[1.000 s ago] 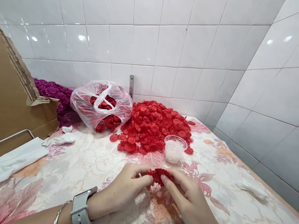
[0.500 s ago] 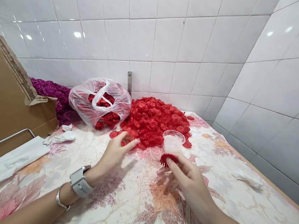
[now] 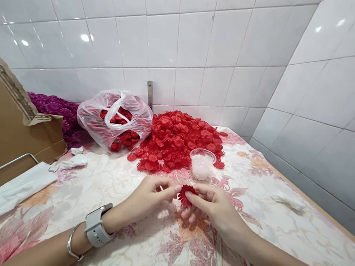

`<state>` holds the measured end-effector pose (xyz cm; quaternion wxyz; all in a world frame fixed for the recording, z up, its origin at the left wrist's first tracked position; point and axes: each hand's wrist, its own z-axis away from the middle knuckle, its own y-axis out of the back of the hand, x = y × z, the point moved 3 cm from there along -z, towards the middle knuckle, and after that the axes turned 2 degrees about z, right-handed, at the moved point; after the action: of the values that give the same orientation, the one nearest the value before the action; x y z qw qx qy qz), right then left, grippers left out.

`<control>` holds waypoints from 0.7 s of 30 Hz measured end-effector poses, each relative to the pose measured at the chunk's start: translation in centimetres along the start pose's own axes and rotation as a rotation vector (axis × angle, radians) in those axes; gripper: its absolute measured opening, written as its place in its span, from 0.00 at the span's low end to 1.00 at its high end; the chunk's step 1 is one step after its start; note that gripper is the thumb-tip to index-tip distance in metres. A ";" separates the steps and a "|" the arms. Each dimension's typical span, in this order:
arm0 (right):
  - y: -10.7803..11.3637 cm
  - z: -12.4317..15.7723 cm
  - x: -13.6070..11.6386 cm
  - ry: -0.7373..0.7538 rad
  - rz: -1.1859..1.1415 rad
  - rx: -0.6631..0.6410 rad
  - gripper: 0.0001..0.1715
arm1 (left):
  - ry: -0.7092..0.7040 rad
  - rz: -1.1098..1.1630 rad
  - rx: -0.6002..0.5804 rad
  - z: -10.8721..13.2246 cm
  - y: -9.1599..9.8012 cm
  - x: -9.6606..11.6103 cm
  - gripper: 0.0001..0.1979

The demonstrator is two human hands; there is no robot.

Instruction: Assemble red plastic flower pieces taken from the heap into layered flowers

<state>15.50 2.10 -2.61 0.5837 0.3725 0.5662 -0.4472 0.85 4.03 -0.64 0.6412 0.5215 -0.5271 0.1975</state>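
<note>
My right hand pinches a dark red artificial flower, a round fringed petal piece, between thumb and fingers. At the flower's left edge, the thumb and fingertips of my left hand come together in a pinch against its rim. Whether a smaller piece lies between the left fingertips is too fine to see. Just behind my hands stands a clear plastic cup with whitish contents. Farther back spreads a big heap of red artificial flowers.
A tied clear plastic bag of red flowers leans against the heap. Purple flowers lie behind a cardboard box at the left. White crumpled tissue lies on the floral tablecloth. A tiled wall closes off the back.
My left hand has come back from the front of the heap to the flower in my right hand, its fingers now closed. The right hand has shifted slightly left with the flower.
</note>
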 end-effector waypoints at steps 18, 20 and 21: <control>0.6 0.4 -0.4 0.206 0.320 0.174 0.12 | 0.170 0.216 -0.083 0.4 -1.6 -0.4 0.18; 0.5 0.3 -0.4 0.189 0.284 0.132 0.10 | 0.217 0.280 -0.070 0.2 -1.5 -0.8 0.15; 0.5 0.2 -0.4 0.172 0.244 0.111 0.10 | 0.233 0.311 -0.061 0.2 -1.4 -1.0 0.13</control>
<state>16.08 2.09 -2.19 0.5616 0.5072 0.5391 -0.3698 1.55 3.65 -2.23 0.6751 0.3876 -0.5295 0.3371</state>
